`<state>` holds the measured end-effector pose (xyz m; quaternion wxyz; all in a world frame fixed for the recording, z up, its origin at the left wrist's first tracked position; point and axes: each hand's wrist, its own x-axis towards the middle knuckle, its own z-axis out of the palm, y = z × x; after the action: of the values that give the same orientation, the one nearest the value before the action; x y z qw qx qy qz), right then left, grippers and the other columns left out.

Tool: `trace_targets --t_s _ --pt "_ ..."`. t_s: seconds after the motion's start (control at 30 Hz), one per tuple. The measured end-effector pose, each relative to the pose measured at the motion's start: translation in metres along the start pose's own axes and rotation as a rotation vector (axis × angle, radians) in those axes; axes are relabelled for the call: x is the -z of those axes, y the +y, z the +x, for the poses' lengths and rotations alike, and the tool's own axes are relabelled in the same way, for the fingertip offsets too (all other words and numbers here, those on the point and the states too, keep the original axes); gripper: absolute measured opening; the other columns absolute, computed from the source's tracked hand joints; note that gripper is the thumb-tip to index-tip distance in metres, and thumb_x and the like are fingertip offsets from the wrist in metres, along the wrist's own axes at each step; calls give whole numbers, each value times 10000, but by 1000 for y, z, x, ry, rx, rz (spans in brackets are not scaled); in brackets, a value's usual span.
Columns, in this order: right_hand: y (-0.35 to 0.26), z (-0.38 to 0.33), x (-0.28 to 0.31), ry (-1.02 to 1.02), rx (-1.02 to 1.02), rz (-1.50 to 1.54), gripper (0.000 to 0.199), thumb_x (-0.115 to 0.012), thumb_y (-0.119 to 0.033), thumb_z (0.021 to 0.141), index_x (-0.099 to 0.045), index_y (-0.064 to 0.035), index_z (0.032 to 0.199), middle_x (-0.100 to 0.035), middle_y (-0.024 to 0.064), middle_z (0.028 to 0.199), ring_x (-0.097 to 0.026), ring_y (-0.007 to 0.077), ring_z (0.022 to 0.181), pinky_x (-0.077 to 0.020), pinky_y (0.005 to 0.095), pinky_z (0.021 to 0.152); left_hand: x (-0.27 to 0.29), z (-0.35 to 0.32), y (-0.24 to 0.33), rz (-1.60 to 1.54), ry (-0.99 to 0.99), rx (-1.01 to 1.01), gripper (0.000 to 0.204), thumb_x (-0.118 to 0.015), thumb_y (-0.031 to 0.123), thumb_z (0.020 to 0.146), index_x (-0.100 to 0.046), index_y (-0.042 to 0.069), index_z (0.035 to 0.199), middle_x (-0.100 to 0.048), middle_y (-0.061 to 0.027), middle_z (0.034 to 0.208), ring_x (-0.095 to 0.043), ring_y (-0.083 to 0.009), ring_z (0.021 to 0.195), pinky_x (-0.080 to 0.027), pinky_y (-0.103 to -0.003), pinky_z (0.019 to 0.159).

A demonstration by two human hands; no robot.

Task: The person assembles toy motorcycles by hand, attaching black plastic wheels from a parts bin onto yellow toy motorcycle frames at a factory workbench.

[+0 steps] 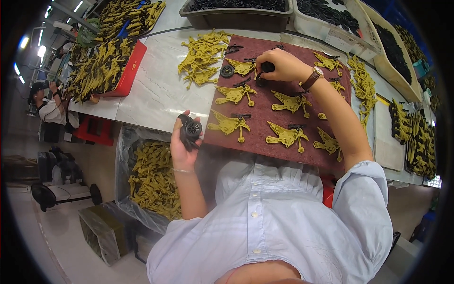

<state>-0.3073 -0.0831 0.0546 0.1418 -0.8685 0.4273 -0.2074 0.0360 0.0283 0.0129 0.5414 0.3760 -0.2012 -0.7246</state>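
- Yellow plastic toy frames fill the clear bag (150, 182) by my left knee, below the counter edge; judging by that heap, a great deal is left to fit.
- Heaped on the red tray (128, 72) at the far left of the counter (156, 90) lie more yellow frames, too tangled for me to tell whether they carry wheels.
- My left hand (184, 142) is closed around a small stack of black wheels (190, 128), held up just off the near edge of the maroon mat (265, 142); this is my supply for the frames ahead.
- A loose pile of yellow frames (203, 57) sits on the counter touching the mat's far left corner, not yet laid out.
- On the mat, about a dozen frames lie in rows. One wheel (227, 71) rests beside the top-left frame (241, 67), seemingly already in place.
- The frames in the middle and near rows, such as the near-left one (229, 125), show black clips but no wheels that I can see, so I judge most of this batch undone.
- My right hand (282, 65) is closed, pinching a black wheel (267, 66) against the top-left frame at the far edge of the mat.
- Bins of black parts (326, 13) stand beyond the mat, and more yellow frames (416, 137) lie at the far right.
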Motion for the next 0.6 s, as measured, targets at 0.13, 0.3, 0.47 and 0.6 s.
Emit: trace_targets --t_s 0.13,0.3,0.47,0.6 --pt "4 6 5 -86 2 137 159 -697 -162 717 -643 -50 815 -642 121 764 -623 290 754 -489 366 695 0 1 1 17 8 -19 419 -444 384 969 -451 113 1288 -625 -110 998 -600 -184 641 -436 -241 436" --pt "7 15 7 -125 -53 185 175 -702 -160 714 -629 -36 812 -615 123 734 -594 277 720 -470 353 690 -2 1 1 31 4 -17 420 -437 382 969 -448 112 1291 -632 -135 1023 -601 -183 645 -436 -233 442" --pt "13 20 -3 -135 -114 162 198 -712 -180 711 -627 -32 813 -616 119 732 -597 263 707 -471 350 664 -3 0 3 50 15 -15 430 -434 392 967 -444 115 1297 -633 -138 1038 -624 -191 682 -435 -229 447" --pt "12 19 -5 -125 -135 164 212 -715 -187 707 -630 -29 819 -621 119 737 -602 264 708 -475 347 668 -6 3 2 70 12 -16 436 -427 398 968 -445 113 1298 -631 -147 1057 -653 -203 747 -435 -227 449"
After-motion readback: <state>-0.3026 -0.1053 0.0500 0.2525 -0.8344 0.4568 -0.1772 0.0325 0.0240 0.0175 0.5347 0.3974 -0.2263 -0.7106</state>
